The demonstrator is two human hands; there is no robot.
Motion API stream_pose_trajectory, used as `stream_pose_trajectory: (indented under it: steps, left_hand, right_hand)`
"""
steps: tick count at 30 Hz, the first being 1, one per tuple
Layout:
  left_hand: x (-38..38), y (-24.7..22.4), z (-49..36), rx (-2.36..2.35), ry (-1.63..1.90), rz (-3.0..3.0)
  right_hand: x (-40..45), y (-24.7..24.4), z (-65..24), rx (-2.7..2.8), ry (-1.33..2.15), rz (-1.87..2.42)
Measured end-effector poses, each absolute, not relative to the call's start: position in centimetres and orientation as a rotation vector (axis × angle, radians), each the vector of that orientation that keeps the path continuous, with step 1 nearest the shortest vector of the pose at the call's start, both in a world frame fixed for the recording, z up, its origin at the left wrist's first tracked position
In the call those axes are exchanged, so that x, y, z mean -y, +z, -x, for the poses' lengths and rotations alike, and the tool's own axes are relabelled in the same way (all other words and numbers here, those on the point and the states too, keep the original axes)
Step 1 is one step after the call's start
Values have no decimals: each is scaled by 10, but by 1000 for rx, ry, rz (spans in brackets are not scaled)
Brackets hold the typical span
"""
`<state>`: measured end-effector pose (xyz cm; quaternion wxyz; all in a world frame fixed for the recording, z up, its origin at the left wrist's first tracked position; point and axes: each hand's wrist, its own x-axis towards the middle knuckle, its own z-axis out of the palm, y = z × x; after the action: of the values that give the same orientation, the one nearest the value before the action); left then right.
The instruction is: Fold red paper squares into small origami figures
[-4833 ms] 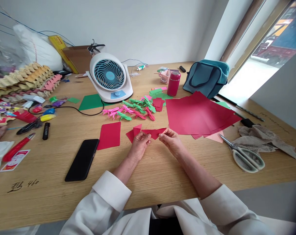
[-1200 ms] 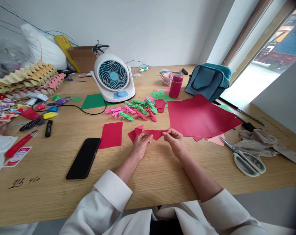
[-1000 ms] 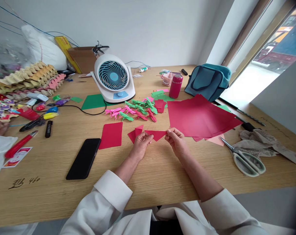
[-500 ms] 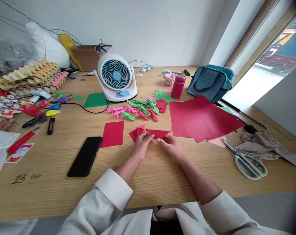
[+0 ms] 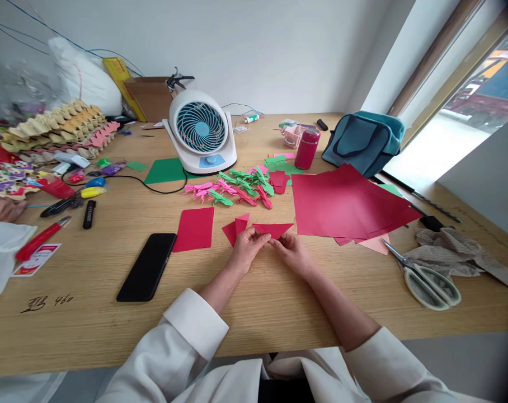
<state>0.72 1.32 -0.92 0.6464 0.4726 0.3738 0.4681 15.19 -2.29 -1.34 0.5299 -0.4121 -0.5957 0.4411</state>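
Observation:
Between my two hands is a small folded red paper triangle (image 5: 273,229), its long edge facing away from me. My left hand (image 5: 246,249) pinches its left part with thumb and fingers. On the right side, my right hand (image 5: 295,253) grips the lower edge, the thumbs close together. Just beyond my left hand lie small folded red pieces (image 5: 236,226). A stack of red rectangles (image 5: 194,228) rests further left, touching a black phone (image 5: 147,267). Behind my hands is a pile of pink, green and red folded paper figures (image 5: 237,187).
Large red sheets (image 5: 342,204) and scissors (image 5: 426,280) lie at the right. Behind stand a white fan (image 5: 201,131), a red bottle (image 5: 307,149) and a teal bag (image 5: 361,143). Another person's hand (image 5: 4,209) shows at the left edge.
My right hand has shifted its hold on the red triangle, and the thumbs are now closer together at its lower edge. The view has moved slightly.

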Motion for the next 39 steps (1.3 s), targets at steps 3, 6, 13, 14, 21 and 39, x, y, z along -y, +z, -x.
stream_pose_trajectory:
  steps: [3, 6, 13, 14, 21, 39]
  left_hand:
    - [-17, -7, -5, -834, 1141, -994]
    - [-22, -5, -1, -787, 1208, -887]
    - [-24, 1, 2, -725, 1195, -782]
    - [-23, 1, 2, -719, 1186, -770]
    - [-24, 3, 3, -709, 1150, -711]
    - [-23, 0, 3, -756, 1110, -726]
  right_hand:
    - [24, -13, -154, 1474, 1025, 1096]
    - [25, -13, -156, 1496, 994, 1246]
    - [25, -16, -157, 1367, 1046, 1313]
    - [25, -16, -157, 1358, 1051, 1305]
    - [24, -18, -159, 1363, 1087, 1246]
    - [23, -12, -159, 1236, 1095, 1181]
